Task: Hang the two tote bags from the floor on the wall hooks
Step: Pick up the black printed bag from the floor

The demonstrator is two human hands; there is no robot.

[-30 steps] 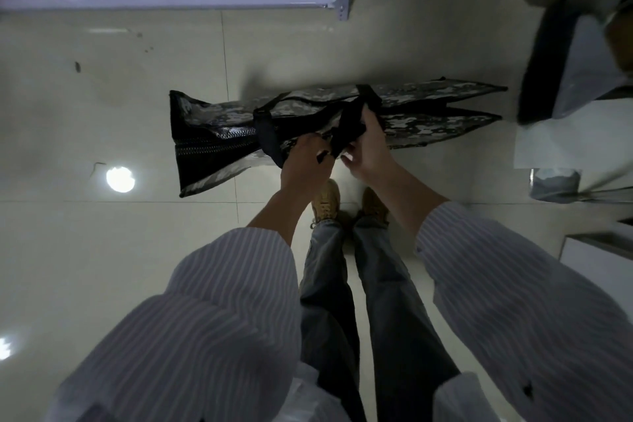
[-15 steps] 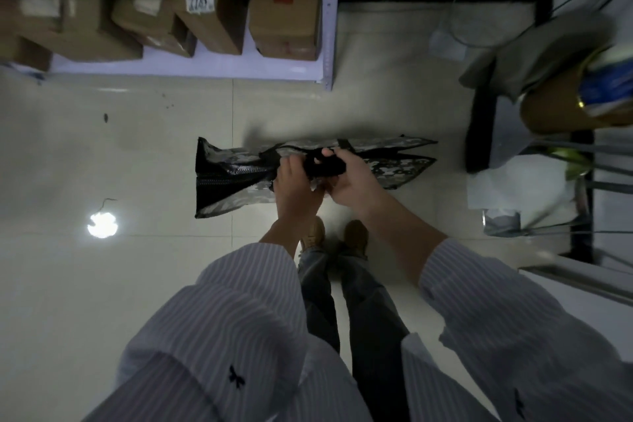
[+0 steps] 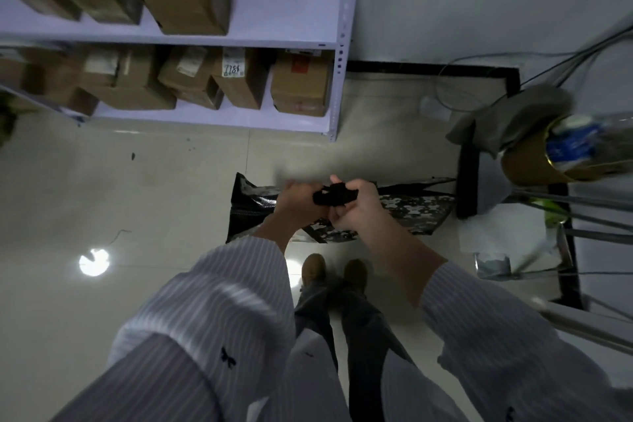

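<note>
Camouflage-print tote bag [image 3: 412, 212] is held by its black fabric straps [image 3: 334, 197], bunched between both hands: the left hand [image 3: 297, 204] and the right hand [image 3: 359, 211] each curl tightly round them, side by side. The bag's body spreads below them over the pale tiled floor [image 3: 137, 216], near a white metal shelf [image 3: 205, 40] stacked with brown cardboard boxes [image 3: 301, 86].

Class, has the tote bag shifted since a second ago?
Yes, slightly. The tote bag has shifted rightward: its left end lies nearer the vertical floor-tile seam.
</note>
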